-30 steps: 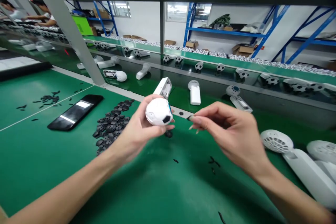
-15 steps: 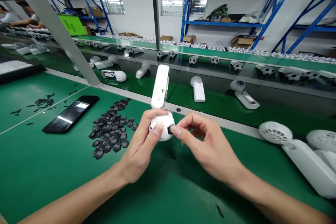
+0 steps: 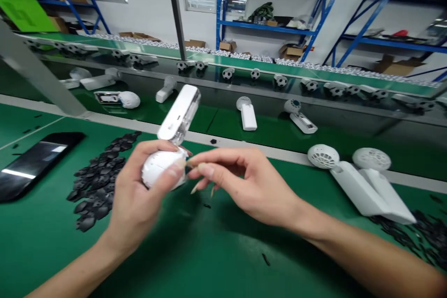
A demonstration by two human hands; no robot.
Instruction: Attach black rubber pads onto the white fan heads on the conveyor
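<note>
My left hand (image 3: 139, 186) is wrapped round the ball-shaped head of a white device (image 3: 178, 116), whose flat handle points up and away. The thumb lies across the ball's right side. My right hand (image 3: 237, 181) is at that side, thumb and index finger pinched close to the ball; what sits between the fingertips is too small to make out. A heap of black pentagonal pieces (image 3: 99, 177) lies on the green table to the left of my left hand.
A black tray (image 3: 35, 163) lies far left. White fans (image 3: 356, 186) rest at the right beside thin black strips (image 3: 401, 237). A metal post (image 3: 38, 70) rises at the left. Beyond the table edge, a conveyor (image 3: 209, 118) carries more devices, some with football-patterned heads.
The view has turned right. The device is tilted more to the right and its ball has been turned. My right fingertips have come off the black patch on the ball's face to its side.
</note>
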